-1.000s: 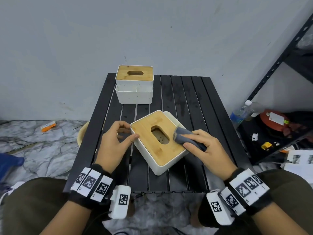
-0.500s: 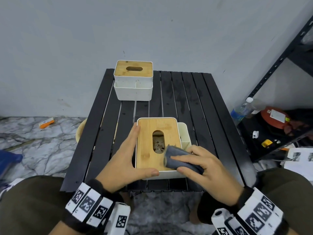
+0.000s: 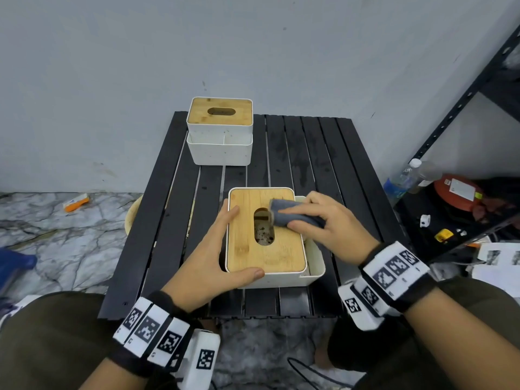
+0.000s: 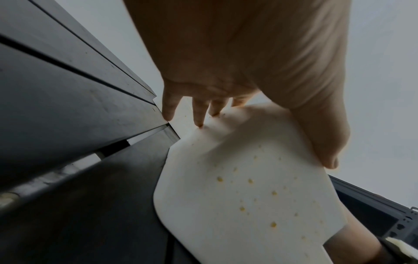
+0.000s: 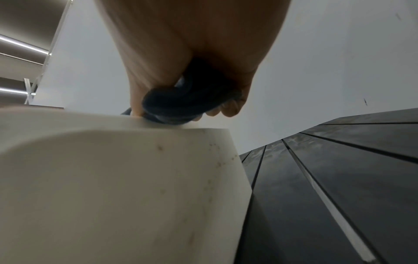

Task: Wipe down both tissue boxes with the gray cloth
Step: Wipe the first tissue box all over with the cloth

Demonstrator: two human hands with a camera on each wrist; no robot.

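The near tissue box [image 3: 267, 257] is white with a bamboo lid and stands square at the front of the black slatted table [image 3: 323, 164]. My right hand [image 3: 323, 223] grips the rolled gray cloth [image 3: 295, 216] and presses it on the lid's far right part, beside the slot. My left hand [image 3: 213, 257] braces the box's near left corner, with straight fingers along the left wall and the thumb on the front edge. The left wrist view shows those fingers [image 4: 199, 114] on the speckled white wall [image 4: 248, 196]. In the right wrist view the cloth [image 5: 181, 101] sits at the box's rim [image 5: 113, 178]. The second tissue box [image 3: 219, 130] stands at the far left.
A black metal shelf [image 3: 478, 94] stands to the right, with a water bottle [image 3: 399, 181], a red reel [image 3: 455, 192] and small clutter on its low level. An orange item [image 3: 74, 202] lies on the marble floor at the left. A beige round rim [image 3: 130, 218] shows beside the table's left edge.
The near box went from skewed to square with the table. My left hand shifted to its near left corner. The cloth moved from the lid's near right part to its far right part.
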